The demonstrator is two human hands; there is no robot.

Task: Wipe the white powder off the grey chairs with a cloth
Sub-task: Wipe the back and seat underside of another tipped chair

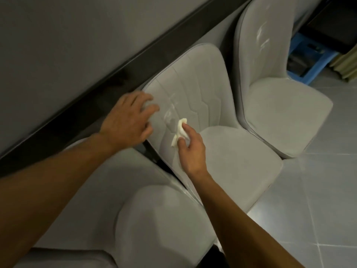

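While your right hand (190, 146) pinches the small crumpled white cloth (179, 132) against the backrest of the middle grey upholstered chair (202, 89), just below a smear of white powder (170, 113), your left hand (127, 117) rests with fingers spread and loose on that backrest's upper left edge, holding nothing. More white streaks (262, 39) mark the backrest of the far grey chair (280, 113), beside the dark-edged grey counter (58, 55).

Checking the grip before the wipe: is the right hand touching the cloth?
Touching. The head view shows the right hand pinching the white cloth between thumb and fingers, over the middle chair's backrest.
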